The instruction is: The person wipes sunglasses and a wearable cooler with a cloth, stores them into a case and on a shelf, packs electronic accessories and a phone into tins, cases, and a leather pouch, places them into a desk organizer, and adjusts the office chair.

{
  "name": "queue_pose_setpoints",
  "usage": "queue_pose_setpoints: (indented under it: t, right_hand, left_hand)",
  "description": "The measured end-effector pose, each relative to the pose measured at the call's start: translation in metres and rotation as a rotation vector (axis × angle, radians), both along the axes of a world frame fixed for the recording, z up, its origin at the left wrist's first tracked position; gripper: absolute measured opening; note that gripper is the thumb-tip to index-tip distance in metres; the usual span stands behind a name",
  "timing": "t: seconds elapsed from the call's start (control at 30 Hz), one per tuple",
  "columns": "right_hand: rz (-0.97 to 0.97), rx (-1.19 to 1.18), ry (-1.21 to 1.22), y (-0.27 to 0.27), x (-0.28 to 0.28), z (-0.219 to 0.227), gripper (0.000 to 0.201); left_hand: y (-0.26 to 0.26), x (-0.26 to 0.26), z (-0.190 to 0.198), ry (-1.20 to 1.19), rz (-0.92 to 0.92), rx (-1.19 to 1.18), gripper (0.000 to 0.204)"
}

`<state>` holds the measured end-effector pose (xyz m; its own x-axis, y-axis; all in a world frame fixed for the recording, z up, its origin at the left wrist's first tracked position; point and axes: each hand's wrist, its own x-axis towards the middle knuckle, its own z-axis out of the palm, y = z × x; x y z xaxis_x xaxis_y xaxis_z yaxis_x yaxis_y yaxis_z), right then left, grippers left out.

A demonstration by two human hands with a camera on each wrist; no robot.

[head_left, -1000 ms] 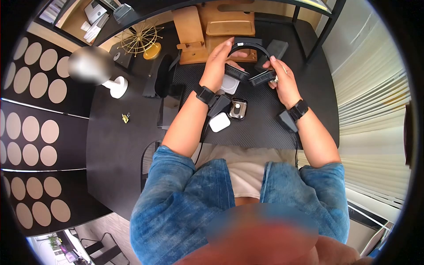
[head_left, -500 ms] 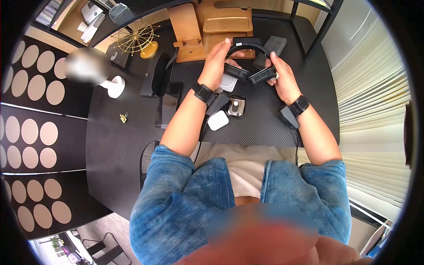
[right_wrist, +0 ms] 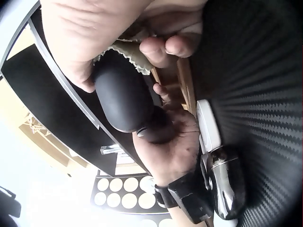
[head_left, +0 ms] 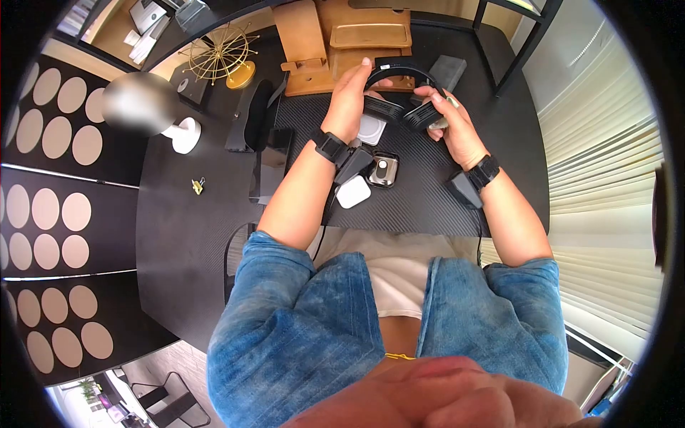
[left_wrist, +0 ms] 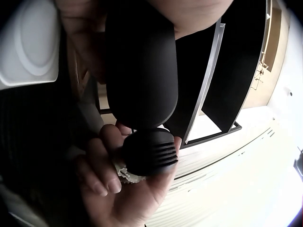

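A black neck fan [head_left: 403, 69], a curved band with slatted ends, is held up above the desk between both hands. The left hand [head_left: 346, 107] holds its left end, with the thumb along the outer side. On the right end, the right hand [head_left: 460, 128] grips the fan through a pale greenish cloth [right_wrist: 128, 54] with a zigzag edge. In the right wrist view the thumb lies against the fan's smooth end [right_wrist: 120, 94], and fingertips press the cloth beside it. The left wrist view shows slats [left_wrist: 163, 151] on the far end.
Below the hands lie a white square item [head_left: 371, 130], a glossy dark case [head_left: 384, 170] and a white case [head_left: 353, 192]. A wooden stand [head_left: 303, 43] and a grey block [head_left: 448, 75] stand behind. Leftward are a black case [head_left: 246, 121], a gold wheel ornament [head_left: 242, 75] and a small yellow clip [head_left: 198, 185].
The right hand's fingers have shifted on the fan's right end, and more of the cloth shows. The two slatted ends have turned slightly. The left hand keeps its hold.
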<state>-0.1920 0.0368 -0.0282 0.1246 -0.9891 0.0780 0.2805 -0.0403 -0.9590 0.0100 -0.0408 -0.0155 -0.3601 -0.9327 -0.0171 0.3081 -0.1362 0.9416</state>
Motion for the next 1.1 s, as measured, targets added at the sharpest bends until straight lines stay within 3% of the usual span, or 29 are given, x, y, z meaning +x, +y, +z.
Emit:
queue_pose_setpoints:
  t: [0.2,0.47,0.7,1.1]
  right_hand:
    - [-0.001,0.016,-0.012,-0.0009,0.0003,-0.0009,0.043]
    - [-0.029,0.031,-0.011,-0.0001,0.0021,0.0018,0.044]
    - [0.010,0.072,-0.081,0.0007,-0.0014,0.0031,0.046]
    - [-0.006,0.059,0.011,-0.0003,0.0001,-0.0013,0.042]
  left_hand:
    - [0.0019,-0.0002,0.0020,0.011,-0.019,0.032,0.048]
    - [0.0042,0.0018,0.0076,0.115,-0.062,0.092,0.071]
    - [0.0022,0.0001,0.0037,0.101,-0.084,0.125,0.064]
    - [0.0020,0.0027,0.0064,0.165,-0.148,0.198,0.049]
